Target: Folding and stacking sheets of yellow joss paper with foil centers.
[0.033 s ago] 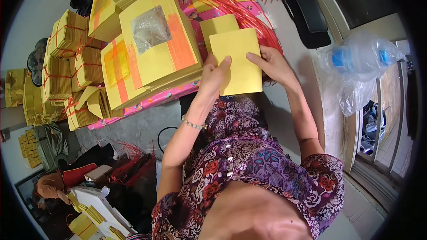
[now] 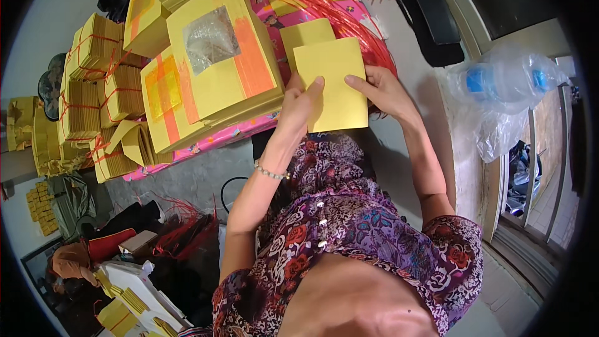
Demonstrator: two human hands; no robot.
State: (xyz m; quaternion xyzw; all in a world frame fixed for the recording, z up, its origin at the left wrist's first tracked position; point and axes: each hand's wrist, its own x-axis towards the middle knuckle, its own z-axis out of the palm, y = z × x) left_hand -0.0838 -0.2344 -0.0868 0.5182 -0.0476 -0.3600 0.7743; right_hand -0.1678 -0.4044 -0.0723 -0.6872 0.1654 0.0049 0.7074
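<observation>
Your L hand & R hand hold yellow sheet, just R of big paper stack. Fingers clamped on sheet edges, w/ thumbs on top. Red strands also R of stack.

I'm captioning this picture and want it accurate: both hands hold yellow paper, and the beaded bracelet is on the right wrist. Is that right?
Not quite: the head view shows the beaded bracelet on the left wrist. The left hand and right hand do both hold yellow paper.
</observation>
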